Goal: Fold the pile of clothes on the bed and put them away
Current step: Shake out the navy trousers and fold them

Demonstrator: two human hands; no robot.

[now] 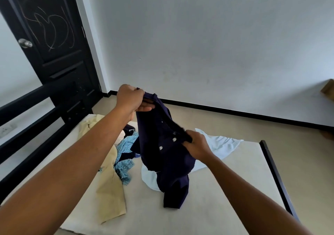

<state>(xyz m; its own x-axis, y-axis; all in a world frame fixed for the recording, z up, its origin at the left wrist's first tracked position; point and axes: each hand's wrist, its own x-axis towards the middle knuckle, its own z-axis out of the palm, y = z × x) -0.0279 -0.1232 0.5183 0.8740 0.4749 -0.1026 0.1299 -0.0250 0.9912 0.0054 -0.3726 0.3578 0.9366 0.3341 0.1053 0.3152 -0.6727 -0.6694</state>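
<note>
A dark navy buttoned shirt hangs above the bed, its lower end resting on the mattress. My left hand grips its top edge, raised higher. My right hand pinches the shirt's button edge lower and to the right. Beneath the shirt lies a white garment. To the left sit a blue patterned garment and a pale yellow garment, with a bit of another dark piece behind them.
The bed has a black frame, with a rail on the right and a slatted end on the left. A black door stands at the back left. Beige floor and a white wall lie beyond; a cardboard box sits far right.
</note>
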